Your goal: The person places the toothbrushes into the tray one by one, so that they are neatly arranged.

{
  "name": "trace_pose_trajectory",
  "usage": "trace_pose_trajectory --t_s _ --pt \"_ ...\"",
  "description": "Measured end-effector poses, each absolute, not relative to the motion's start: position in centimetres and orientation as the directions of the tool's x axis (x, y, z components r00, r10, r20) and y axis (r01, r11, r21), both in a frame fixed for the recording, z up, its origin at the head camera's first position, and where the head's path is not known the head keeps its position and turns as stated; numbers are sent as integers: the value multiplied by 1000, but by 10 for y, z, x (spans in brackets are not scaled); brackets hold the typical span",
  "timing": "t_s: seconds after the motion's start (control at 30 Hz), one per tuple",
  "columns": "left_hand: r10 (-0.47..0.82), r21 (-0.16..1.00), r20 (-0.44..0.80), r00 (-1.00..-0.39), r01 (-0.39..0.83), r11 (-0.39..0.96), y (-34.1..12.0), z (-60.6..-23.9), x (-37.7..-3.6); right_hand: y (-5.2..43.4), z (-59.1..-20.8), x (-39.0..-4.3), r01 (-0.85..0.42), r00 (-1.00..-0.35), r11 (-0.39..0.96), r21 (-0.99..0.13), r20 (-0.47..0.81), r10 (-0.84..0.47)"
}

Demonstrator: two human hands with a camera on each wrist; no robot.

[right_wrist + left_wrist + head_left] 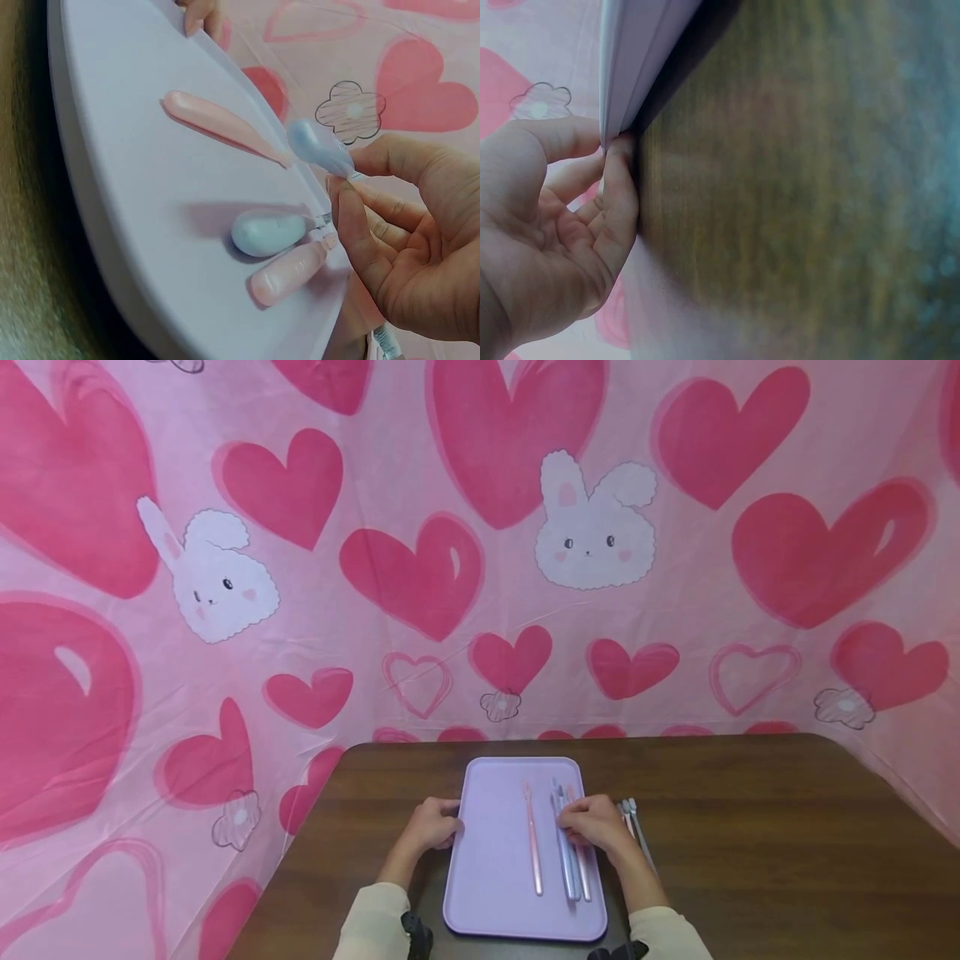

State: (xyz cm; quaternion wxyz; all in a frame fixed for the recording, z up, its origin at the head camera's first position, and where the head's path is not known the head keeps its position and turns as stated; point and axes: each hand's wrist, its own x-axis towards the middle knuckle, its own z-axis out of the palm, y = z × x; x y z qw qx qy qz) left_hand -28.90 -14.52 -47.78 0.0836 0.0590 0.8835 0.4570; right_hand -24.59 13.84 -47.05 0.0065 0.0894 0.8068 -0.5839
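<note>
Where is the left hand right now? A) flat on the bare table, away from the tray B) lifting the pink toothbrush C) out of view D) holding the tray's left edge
D: in the head view the left hand sits at the left rim of the lilac tray, and the left wrist view shows its fingers pinching that edge.
</note>
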Motion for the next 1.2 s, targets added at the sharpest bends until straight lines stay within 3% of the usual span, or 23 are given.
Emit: trace_pose_trajectory --t_s 0.3,1.2 --pt "178 816 -92 -980 28 578 -144 -478 -290 136 -471 -249 169 -980 333 -928 -122 157" --pt "182 813 -93 -979 31 581 -145 -480 -291 134 -466 -245 131 -985 604 -787 -35 167"
